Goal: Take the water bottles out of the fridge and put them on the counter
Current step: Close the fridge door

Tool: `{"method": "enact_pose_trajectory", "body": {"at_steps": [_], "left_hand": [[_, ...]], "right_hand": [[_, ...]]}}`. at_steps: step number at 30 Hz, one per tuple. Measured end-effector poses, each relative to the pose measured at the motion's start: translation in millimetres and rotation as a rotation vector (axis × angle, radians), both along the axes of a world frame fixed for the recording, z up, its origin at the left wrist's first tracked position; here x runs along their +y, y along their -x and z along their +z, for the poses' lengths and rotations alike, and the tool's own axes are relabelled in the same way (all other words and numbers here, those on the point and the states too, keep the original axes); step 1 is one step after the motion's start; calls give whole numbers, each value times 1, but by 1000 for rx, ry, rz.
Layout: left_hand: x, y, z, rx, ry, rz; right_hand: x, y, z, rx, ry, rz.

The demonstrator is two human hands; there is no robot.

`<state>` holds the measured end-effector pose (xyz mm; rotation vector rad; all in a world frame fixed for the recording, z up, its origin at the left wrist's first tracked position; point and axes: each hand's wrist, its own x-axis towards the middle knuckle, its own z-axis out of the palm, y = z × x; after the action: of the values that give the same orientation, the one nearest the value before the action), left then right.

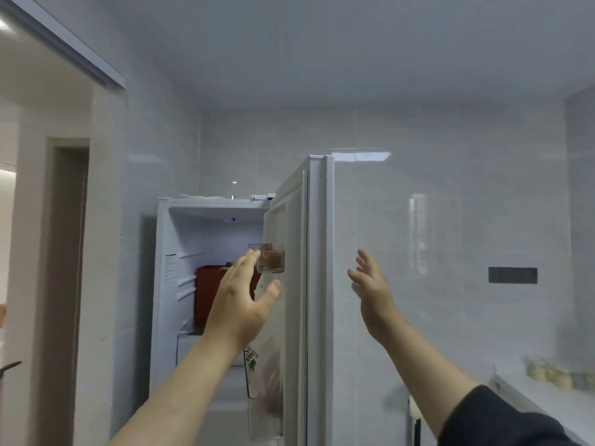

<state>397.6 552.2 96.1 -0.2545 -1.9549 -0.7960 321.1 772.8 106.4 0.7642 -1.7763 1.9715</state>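
Head view, kitchen corner, white-tiled walls. Fridge (pixel 167 284): white, standing open, door (pixel 317 284) swung out towards the camera, edge-on. Interior: dark red container (pixel 207 294) on a shelf. Door shelves: small clear bin (pixel 272 259) holding something brown; lower clear bin (pixel 262 381) holding what may be a water bottle (pixel 257 362) with a printed label, blurred. Left hand (pixel 240 300): raised before the open compartment, fingers spread, holding nothing. Right hand (pixel 373 288): raised right of the door, fingers loosely spread, empty. Counter (pixel 553 403): white, lower right, small blurred items along its back.
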Motion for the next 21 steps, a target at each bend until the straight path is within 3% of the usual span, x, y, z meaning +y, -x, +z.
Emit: {"method": "enact_pose_trajectory", "body": {"at_steps": [5,14,21], "left_hand": [[-6,20,1,-44,110,-8],[-23,40,5,65,243,-16],[-78,48,-4,44,207,91]], "right_hand": [[-18,27,-8,-77,-174,71],[-62,18,-14,168,-299,222],[-126,60,-10,311,-676,-99]]}}
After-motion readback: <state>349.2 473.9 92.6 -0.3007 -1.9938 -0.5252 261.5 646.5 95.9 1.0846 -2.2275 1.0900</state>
